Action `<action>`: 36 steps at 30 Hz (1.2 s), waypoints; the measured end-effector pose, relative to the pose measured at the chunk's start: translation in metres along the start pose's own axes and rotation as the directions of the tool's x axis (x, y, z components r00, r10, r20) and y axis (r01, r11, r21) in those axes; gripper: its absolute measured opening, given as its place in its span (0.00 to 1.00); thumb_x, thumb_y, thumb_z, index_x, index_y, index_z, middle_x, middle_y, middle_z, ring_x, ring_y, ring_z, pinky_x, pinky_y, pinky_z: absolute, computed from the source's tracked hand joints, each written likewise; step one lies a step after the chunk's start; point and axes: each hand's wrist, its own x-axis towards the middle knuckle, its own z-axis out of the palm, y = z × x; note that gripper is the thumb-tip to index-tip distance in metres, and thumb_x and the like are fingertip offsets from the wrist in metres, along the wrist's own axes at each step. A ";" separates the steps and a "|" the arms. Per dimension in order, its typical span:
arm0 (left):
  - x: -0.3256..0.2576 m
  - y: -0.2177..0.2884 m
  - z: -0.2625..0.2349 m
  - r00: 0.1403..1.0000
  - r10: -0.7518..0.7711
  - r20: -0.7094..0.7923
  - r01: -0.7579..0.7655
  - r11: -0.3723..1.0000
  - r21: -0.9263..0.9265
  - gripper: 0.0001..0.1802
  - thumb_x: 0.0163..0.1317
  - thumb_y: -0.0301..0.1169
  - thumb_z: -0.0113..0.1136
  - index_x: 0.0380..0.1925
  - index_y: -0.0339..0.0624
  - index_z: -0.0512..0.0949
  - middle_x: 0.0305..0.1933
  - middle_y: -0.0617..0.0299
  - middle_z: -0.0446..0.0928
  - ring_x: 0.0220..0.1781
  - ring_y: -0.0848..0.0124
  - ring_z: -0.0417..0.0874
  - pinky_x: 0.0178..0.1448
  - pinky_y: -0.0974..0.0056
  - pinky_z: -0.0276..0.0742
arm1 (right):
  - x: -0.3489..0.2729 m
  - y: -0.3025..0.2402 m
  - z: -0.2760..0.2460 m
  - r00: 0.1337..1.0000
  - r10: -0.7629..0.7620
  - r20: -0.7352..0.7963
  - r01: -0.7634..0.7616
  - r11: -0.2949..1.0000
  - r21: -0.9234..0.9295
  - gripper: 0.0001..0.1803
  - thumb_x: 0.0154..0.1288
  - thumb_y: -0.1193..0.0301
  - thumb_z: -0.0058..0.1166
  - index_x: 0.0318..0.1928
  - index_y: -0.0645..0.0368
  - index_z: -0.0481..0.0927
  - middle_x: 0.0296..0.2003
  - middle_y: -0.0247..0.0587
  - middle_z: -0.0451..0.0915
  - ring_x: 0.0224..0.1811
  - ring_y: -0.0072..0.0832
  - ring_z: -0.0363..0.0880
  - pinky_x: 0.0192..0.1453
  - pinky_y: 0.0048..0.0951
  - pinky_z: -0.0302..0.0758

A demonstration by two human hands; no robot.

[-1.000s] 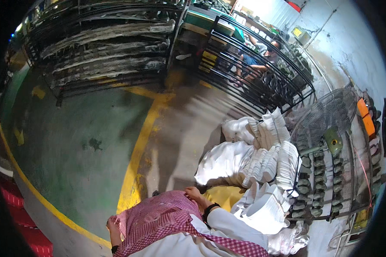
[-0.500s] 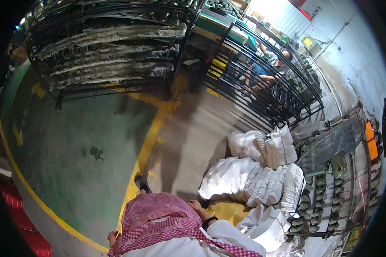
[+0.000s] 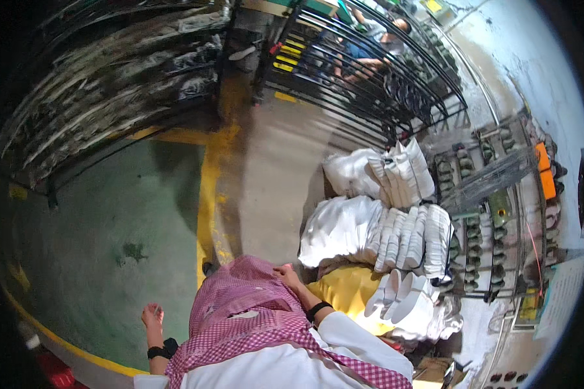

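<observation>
My right hand (image 3: 289,275) rests fingers-down on the pink checked cloth (image 3: 240,305); left hand (image 3: 152,316) open, empty beside it; I'd smooth it slowly.

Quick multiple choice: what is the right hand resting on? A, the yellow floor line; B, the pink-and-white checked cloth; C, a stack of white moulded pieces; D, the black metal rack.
B: the right hand lies on the pink-and-white checked cloth, apart from the white stacks.

White sleeves (image 3: 344,330); a black band (image 3: 318,310) on each wrist; red-and-white checked cloth (image 3: 253,318) over the front.
</observation>
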 end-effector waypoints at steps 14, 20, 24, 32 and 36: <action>-0.030 -0.038 0.309 0.922 -0.153 0.355 -0.109 0.779 0.617 0.17 0.61 0.32 0.41 0.47 0.33 0.66 0.38 0.54 0.73 0.28 0.63 0.77 0.30 0.64 0.76 | 0.005 0.073 -0.057 0.780 0.621 -0.076 -0.512 0.704 0.492 0.20 0.53 0.64 0.50 0.45 0.62 0.77 0.40 0.46 0.79 0.42 0.29 0.77 0.47 0.26 0.71; -0.038 -0.073 0.427 0.939 -0.230 0.255 -0.087 0.557 0.826 0.18 0.60 0.33 0.42 0.47 0.34 0.66 0.36 0.56 0.75 0.30 0.62 0.78 0.29 0.64 0.77 | 0.082 0.087 -0.125 0.813 0.521 -0.260 -0.358 0.799 0.482 0.21 0.54 0.62 0.51 0.45 0.63 0.76 0.38 0.46 0.79 0.41 0.29 0.78 0.47 0.25 0.71; -0.050 -0.077 0.522 0.920 -0.189 0.343 -0.180 0.574 0.799 0.18 0.59 0.34 0.43 0.46 0.35 0.67 0.32 0.57 0.75 0.30 0.64 0.78 0.30 0.63 0.77 | 0.107 0.088 -0.185 0.776 0.604 -0.183 -0.322 0.629 0.708 0.19 0.58 0.67 0.47 0.48 0.64 0.72 0.34 0.45 0.79 0.31 0.28 0.78 0.35 0.24 0.73; -0.128 -0.085 0.683 0.797 -0.169 0.579 -0.401 0.569 0.718 0.18 0.60 0.36 0.41 0.45 0.35 0.68 0.36 0.57 0.74 0.29 0.67 0.78 0.31 0.66 0.76 | 0.179 0.085 -0.268 0.770 0.636 -0.056 -0.239 0.369 0.898 0.16 0.61 0.72 0.45 0.48 0.66 0.72 0.32 0.42 0.79 0.21 0.19 0.72 0.24 0.18 0.69; -0.092 -0.081 0.697 0.907 -0.192 0.374 -0.209 0.565 0.798 0.18 0.61 0.35 0.40 0.45 0.35 0.67 0.37 0.55 0.74 0.31 0.66 0.79 0.32 0.66 0.77 | 0.228 0.086 -0.295 0.779 0.617 -0.112 -0.257 0.476 0.841 0.16 0.60 0.72 0.46 0.48 0.66 0.72 0.29 0.42 0.79 0.24 0.20 0.74 0.26 0.19 0.69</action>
